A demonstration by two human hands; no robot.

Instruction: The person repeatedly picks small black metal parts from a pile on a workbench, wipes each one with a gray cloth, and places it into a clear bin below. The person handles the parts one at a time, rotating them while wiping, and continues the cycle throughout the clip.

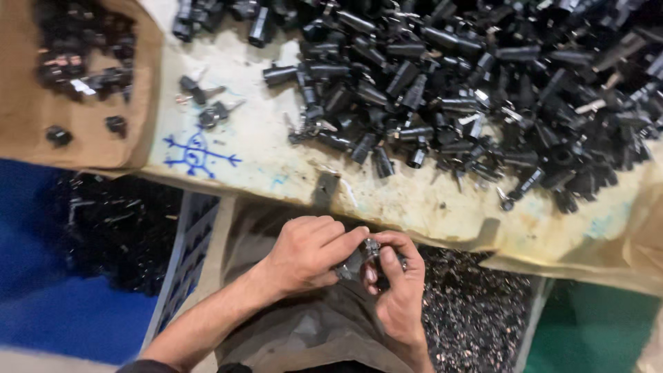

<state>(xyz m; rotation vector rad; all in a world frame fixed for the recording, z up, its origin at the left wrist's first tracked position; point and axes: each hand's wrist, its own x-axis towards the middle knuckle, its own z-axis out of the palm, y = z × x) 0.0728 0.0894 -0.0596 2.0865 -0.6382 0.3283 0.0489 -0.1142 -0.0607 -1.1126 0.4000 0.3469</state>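
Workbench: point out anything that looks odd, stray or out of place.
A blue star-like doodle is scrawled on the pale workbench, odd among parts. A few keys lie apart from the big heap of black cylinders. Both hands, left and right, hold one small metal part below the bench edge.

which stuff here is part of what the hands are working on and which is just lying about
In hand:
- left hand
- right hand
- small metal part held between both

Lying about:
- heap of black cylindrical parts
- loose keys
- blue scribble
- cardboard tray
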